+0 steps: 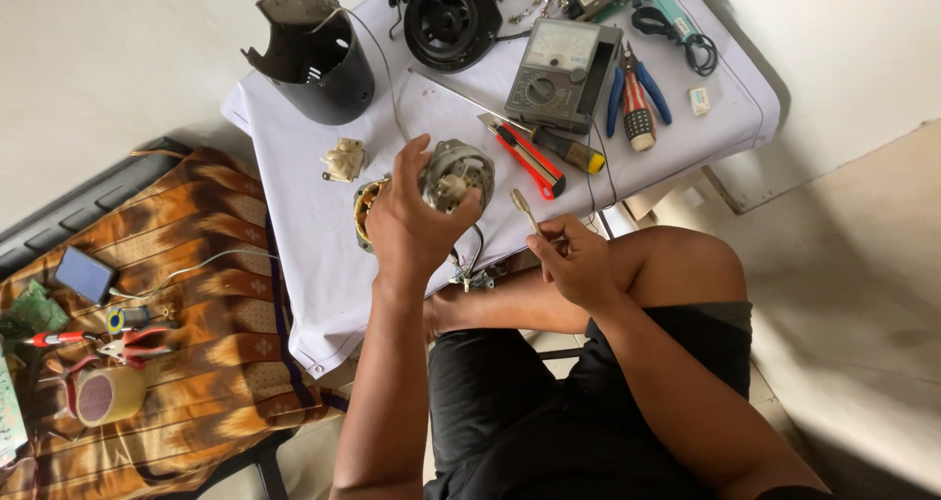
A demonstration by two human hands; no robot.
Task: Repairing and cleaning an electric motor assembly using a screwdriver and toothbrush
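- Landmark: the low table covered with a white cloth [294,265]. All positions below refer to it.
- Left hand [412,221]: fingers closed around a small electric motor [454,175], held just above the near edge of the table. The grey metal end cap faces up; the copper-wound stator [367,206] shows at the hand's left side. Black wires hang from the motor toward the person's lap.
- Right hand [573,255]: fingers pinched shut on a thin pale stick-like tool [522,206], held off the near edge of the table, above the knee. The tool tip points toward the motor but stands apart from it.
- Black cylindrical housing [314,59]: stands at the far left corner of the table, open at the top. Its contents cannot be determined.
- Black round fan cover [451,18]: far edge, centre.
- Analogue multimeter [561,74]: right of centre, with blue-handled pliers [637,98] just beside it.
- Red utility knife [529,157] and a yellow-tipped screwdriver [573,149]: near the motor, lying flat.
- Small cream switch block [343,159]: left of the motor.
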